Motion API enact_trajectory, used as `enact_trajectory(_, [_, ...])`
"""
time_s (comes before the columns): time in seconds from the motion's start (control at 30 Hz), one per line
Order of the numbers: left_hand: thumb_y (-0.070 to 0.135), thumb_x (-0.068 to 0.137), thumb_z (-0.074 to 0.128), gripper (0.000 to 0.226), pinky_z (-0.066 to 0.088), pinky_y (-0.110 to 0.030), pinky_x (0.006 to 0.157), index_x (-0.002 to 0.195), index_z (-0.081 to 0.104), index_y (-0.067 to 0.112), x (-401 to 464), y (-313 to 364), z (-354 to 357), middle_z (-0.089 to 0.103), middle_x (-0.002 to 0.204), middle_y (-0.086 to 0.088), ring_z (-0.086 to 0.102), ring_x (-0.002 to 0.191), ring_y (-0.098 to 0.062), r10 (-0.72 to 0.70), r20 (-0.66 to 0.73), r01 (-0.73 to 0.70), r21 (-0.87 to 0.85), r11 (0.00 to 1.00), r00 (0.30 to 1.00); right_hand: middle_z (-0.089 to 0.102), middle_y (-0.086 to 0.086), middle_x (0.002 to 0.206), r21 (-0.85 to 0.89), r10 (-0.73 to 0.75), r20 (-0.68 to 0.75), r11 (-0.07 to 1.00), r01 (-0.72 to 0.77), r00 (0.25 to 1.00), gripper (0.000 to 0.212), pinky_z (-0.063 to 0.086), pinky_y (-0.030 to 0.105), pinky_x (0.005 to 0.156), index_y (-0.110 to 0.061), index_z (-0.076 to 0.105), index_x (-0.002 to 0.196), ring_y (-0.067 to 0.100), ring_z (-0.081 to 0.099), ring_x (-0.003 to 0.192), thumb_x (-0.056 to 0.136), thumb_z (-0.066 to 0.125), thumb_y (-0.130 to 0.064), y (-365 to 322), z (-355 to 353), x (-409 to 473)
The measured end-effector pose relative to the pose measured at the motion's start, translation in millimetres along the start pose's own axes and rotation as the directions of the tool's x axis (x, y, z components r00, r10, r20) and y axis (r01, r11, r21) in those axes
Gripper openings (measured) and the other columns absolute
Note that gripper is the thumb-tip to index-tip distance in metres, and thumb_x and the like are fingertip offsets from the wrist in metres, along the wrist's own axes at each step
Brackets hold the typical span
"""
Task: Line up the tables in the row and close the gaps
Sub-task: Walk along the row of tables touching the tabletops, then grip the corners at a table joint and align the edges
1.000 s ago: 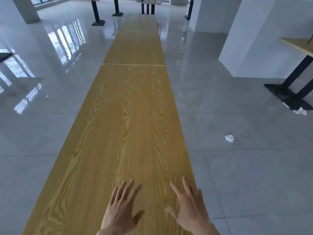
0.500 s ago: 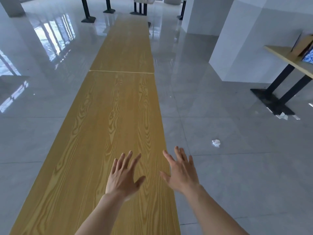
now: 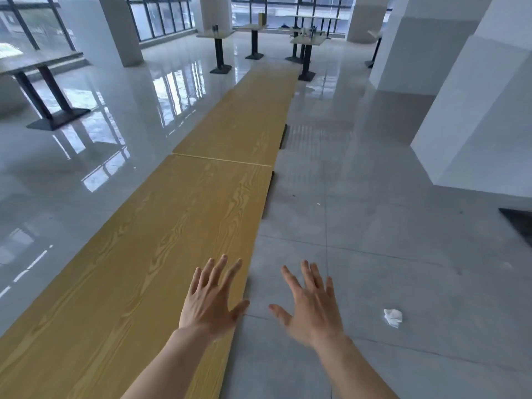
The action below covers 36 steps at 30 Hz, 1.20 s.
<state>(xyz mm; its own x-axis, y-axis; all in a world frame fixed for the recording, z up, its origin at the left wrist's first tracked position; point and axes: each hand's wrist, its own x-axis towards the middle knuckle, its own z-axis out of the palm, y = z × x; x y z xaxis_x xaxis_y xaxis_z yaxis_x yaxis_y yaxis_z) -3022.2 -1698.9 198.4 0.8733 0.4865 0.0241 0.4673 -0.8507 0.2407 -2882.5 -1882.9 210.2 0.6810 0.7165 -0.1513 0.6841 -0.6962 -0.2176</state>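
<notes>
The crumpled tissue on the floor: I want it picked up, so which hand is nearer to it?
Right. The right hand is over the floor beside the tissue; the left hand is farther off, over the near table.

- Bright daylight pours in from the windows (image 3: 161, 18) at the back, nothing dim anywhere.
- Big white glare streaks on the glossy floor (image 3: 172, 87), mostly left side.
- Shadows are soft and faint.
- Right hand (image 3: 312, 308) looks a bit motion-blurred.
- Wide-angle lens bends the pillars (image 3: 449, 90) near the edges.
</notes>
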Motion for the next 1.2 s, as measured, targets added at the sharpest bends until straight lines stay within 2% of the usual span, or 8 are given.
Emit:
enact_trajectory(0.13, [0.071, 0.094, 0.039, 0.084, -0.01, -0.041, 0.123, 0.156, -0.011, 0.045, 49, 36, 2, -0.009, 0.169, 0.006, -0.012, 0.155, -0.022, -0.039, -0.032, 0.038, -0.02, 0.999, 0.999, -0.007, 0.012, 0.17, -0.03, -0.047, -0.002, 0.998, 0.047, 0.999, 0.088, 0.003, 0.056, 0.125, -0.037, -0.001, 0.161, 0.031, -0.009, 0.156, 0.092, 0.039, -0.076, 45, -24, 42])
enact_trajectory(0.27, [0.072, 0.094, 0.039, 0.084, -0.008, -0.042, 0.124, 0.156, -0.01, 0.045, 101, 44, 12, -0.007, 0.169, 0.005, -0.01, 0.155, -0.023, -0.094, -0.051, 0.091, -0.054, 0.994, 0.994, -0.007, 0.013, 0.17, -0.057, -0.081, 0.034, 0.995, 0.083, 0.996, 0.088, 0.004, 0.056, 0.125, -0.036, 0.0, 0.161, 0.031, -0.008, 0.156, 0.092, 0.041, -0.074, 74, -38, 107])
enact_trajectory(0.53, [0.073, 0.092, 0.042, 0.087, -0.008, -0.043, 0.123, 0.158, -0.006, 0.043, 260, 20, 51, -0.005, 0.17, 0.003, -0.009, 0.155, -0.024, -0.204, -0.075, 0.195, -0.111, 0.974, 0.976, -0.009, 0.012, 0.17, -0.089, -0.165, 0.075, 0.981, 0.171, 0.984, 0.089, 0.004, 0.055, 0.125, -0.038, -0.001, 0.161, 0.03, -0.009, 0.156, 0.092, 0.042, -0.074, 95, -59, 298])
enact_trajectory(0.73, [0.07, 0.093, 0.045, 0.086, -0.007, -0.044, 0.124, 0.159, -0.002, 0.042, 386, -2, 70, -0.003, 0.17, 0.002, -0.009, 0.155, -0.024, -0.287, -0.046, 0.279, -0.137, 0.951, 0.957, -0.005, 0.011, 0.171, -0.043, -0.173, 0.202, 0.982, 0.185, 0.964, 0.088, 0.005, 0.052, 0.126, -0.037, 0.002, 0.161, 0.028, -0.005, 0.157, 0.093, 0.044, -0.072, 106, -63, 441])
enact_trajectory(0.93, [0.069, 0.093, 0.045, 0.086, -0.004, -0.045, 0.125, 0.159, -0.002, 0.041, 482, -20, 93, 0.0, 0.17, 0.001, -0.008, 0.155, -0.024, -0.359, 0.0, 0.357, -0.124, 0.926, 0.933, 0.005, 0.013, 0.17, 0.07, -0.179, 0.287, 0.984, 0.165, 0.941, 0.086, 0.011, 0.049, 0.125, -0.035, 0.01, 0.161, 0.027, 0.003, 0.157, 0.093, 0.047, -0.071, 116, -52, 562])
enact_trajectory(1.2, [0.067, 0.093, 0.046, 0.086, -0.006, -0.043, 0.125, 0.159, -0.002, 0.04, 593, -38, 146, -0.001, 0.17, 0.001, -0.008, 0.155, -0.024, -0.49, 0.016, 0.489, -0.092, 0.867, 0.872, 0.007, 0.012, 0.17, 0.093, -0.294, 0.409, 0.955, 0.281, 0.864, 0.082, 0.016, 0.047, 0.125, -0.032, 0.011, 0.162, 0.028, 0.007, 0.156, 0.096, 0.047, -0.066, 137, -10, 703])
